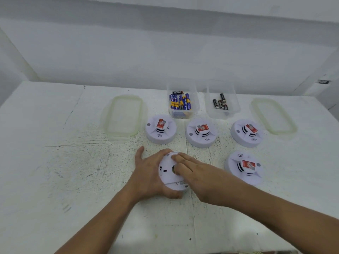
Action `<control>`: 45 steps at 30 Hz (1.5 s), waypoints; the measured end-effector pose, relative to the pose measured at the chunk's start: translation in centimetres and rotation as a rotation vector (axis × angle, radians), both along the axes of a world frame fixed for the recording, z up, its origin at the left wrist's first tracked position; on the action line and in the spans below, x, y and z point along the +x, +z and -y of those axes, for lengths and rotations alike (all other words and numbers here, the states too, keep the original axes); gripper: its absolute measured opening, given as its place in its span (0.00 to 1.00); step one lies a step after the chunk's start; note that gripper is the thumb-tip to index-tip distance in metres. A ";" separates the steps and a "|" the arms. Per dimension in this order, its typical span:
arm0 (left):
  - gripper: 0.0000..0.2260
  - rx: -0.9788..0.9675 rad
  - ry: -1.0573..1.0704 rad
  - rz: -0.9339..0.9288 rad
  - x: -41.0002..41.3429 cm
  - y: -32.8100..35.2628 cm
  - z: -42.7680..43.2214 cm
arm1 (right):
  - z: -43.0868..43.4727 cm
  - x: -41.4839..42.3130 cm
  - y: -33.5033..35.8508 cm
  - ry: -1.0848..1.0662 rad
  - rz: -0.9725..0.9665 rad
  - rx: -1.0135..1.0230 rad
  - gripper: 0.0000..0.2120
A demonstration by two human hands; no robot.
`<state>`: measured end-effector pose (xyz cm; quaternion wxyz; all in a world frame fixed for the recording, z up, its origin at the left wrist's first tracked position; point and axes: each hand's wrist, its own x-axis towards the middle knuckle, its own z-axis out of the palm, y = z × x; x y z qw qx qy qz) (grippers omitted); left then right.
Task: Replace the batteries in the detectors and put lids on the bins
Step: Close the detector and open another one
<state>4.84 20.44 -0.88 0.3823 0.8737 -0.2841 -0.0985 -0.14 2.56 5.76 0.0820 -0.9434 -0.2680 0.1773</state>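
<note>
Head view: the left hand (148, 173) grips an upturned white detector (167, 177) at the middle of the worktop (73, 162), fingers curled round its rim. The right hand (198, 175) lies on the detector's back, fingers straight and pressed together. Four other detectors (161, 130) sit face up nearby, three in a row behind and one to the right. Beyond them stand two open clear bins, one (196, 105) with blue batteries (180, 102), the other (236, 105) with black batteries (220, 103). One lid (125, 116) lies flat at the far left, another lid (274, 116) at the far right.
</note>
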 end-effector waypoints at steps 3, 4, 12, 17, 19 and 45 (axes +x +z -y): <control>0.45 -0.030 0.040 0.029 0.0 -0.8 0.0 | 0.2 0.7 -0.4 -0.018 0.126 0.054 0.18; 0.45 -0.036 0.045 0.046 0.0 -1.0 0.1 | 0.3 1.0 -0.2 -0.047 0.140 0.087 0.20; 0.40 -0.130 0.058 -0.058 -0.4 0.4 0.5 | 0.6 1.9 0.6 -0.157 0.017 0.154 0.33; 0.41 -0.070 -0.022 -0.062 -0.4 1.1 1.3 | 1.9 1.4 0.9 -0.133 0.031 0.104 0.32; 0.42 -0.048 -0.059 -0.065 -0.3 1.3 1.5 | 2.0 1.4 1.1 -0.111 0.034 0.073 0.32; 0.28 -0.002 -0.104 -0.117 1.2 1.0 2.2 | 0.7 4.0 0.7 0.025 0.012 -0.046 0.41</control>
